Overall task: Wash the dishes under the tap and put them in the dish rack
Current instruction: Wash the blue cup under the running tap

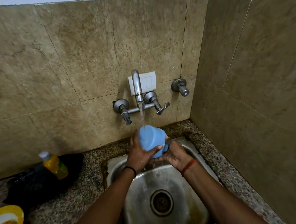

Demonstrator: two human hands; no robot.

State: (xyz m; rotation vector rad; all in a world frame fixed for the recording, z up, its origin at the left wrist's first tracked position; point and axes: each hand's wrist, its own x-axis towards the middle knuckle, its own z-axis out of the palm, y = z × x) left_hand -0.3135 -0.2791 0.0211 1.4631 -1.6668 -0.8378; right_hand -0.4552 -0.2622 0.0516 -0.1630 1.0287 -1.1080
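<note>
A light blue plastic mug point(151, 139) is held upside down and tilted over the steel sink point(188, 187). Water runs from the wall tap point(137, 88) onto the mug's base. My left hand point(140, 153) wraps the mug's left side, fingers across its front. My right hand point(174, 152) grips it from the right, at the handle side, and water drips from under it. The dish rack is not in view.
A yellow liquid bottle point(54, 163) stands on a black cloth point(40, 182) on the granite counter at the left. A yellow plate point(7, 222) lies at the bottom left corner. Tiled walls close the back and right; a separate valve point(180, 87) projects right of the tap.
</note>
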